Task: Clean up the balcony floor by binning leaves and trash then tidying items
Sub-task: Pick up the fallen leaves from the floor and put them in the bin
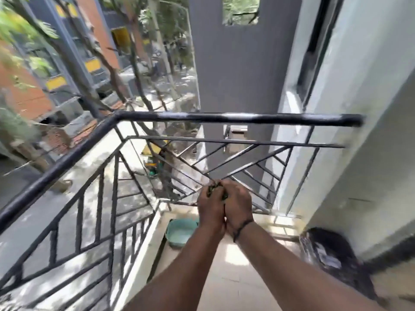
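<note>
My left hand [211, 204] and my right hand [238, 203] are pressed together in front of me, above the balcony floor [226, 286]. Between their curled fingers they hold a small bunch of green leaves [214, 187], only the top of which shows. A thin dark band circles my right wrist. A black bin lined with a bag [330, 254] stands on the floor at the right, against the wall, below and to the right of my hands.
A teal plastic basin [180, 232] sits on the floor in the far corner by the railing. A black metal railing [224, 117] runs along the left and far sides. A pale wall [359, 176] closes the right side. The frame is motion-blurred.
</note>
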